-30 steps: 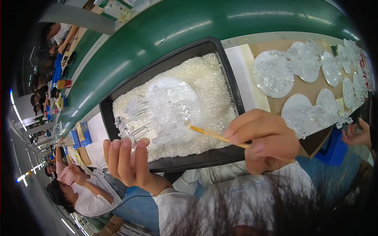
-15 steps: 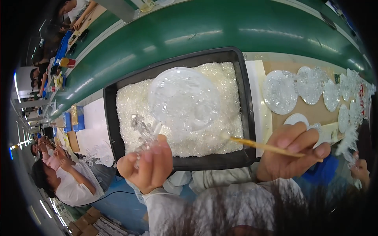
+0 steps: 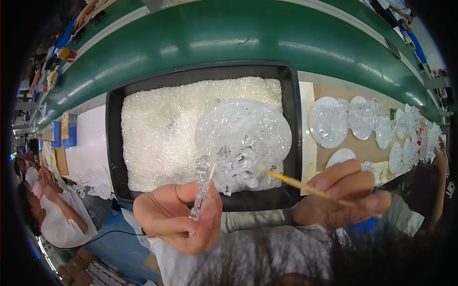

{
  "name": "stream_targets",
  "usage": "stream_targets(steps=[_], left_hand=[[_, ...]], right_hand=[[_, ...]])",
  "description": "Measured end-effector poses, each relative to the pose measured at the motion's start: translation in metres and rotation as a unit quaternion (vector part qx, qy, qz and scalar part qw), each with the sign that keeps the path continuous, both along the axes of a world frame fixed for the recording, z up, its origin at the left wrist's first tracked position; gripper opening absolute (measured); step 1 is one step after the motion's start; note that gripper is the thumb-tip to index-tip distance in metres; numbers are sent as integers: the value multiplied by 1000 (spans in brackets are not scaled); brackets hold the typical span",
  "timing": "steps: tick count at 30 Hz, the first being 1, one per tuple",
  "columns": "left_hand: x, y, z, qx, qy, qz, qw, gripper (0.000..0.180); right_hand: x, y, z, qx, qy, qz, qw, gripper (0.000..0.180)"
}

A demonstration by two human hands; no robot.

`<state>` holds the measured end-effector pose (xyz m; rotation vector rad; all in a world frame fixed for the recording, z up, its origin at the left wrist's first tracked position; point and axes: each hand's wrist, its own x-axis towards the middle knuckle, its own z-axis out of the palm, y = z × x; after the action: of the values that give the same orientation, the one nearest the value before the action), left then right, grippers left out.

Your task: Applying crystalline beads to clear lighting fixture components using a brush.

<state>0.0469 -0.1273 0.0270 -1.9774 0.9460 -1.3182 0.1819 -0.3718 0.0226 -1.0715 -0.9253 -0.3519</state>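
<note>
My left hand (image 3: 179, 219) is closed on a clear, faceted ornament, gripping a narrow transparent stem piece. The ornament's round, whitish disc (image 3: 243, 125) extends over a black tray (image 3: 113, 143) filled with sparkling clear granules (image 3: 155, 128). Several see-through shapes stand out from the disc's near side. In my right hand (image 3: 341, 193) is a thin paintbrush (image 3: 296, 182) with a yellowish handle. Its pale tip lies beside the ornament's clear parts; whether it touches them I cannot tell.
Several similar disc ornaments (image 3: 329, 123) lie on brown board at the right. Another ornament (image 3: 99, 183) is left of the tray, near a seated person (image 3: 59, 209). Blue boxes (image 3: 69, 131) stand farther left. Beyond the tray runs a green belt (image 3: 229, 45).
The ornament has moved right and nearer to me and turned, so its clear shapes now show near the brush tip. My right hand stays close to its earlier place. The whole view has shifted slightly.
</note>
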Motion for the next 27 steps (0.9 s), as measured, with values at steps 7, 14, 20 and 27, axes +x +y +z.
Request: stream_targets(steps=[7, 14, 20, 27], left_hand=[[1, -1, 2, 21, -1, 7, 1000, 33], [8, -2, 5, -37, 12, -4, 999, 37], [2, -3, 2, 17, 11, 15, 1000, 33], [1, 1, 6, 46, 12, 22, 999, 31]], right_hand=[[0, 14, 13, -117, -150, 16, 982, 19], [-2, 12, 11, -68, -132, -36, 988, 17], [3, 10, 6, -6, -103, -87, 991, 17], [6, 8, 2, 5, -95, -64, 993, 27]])
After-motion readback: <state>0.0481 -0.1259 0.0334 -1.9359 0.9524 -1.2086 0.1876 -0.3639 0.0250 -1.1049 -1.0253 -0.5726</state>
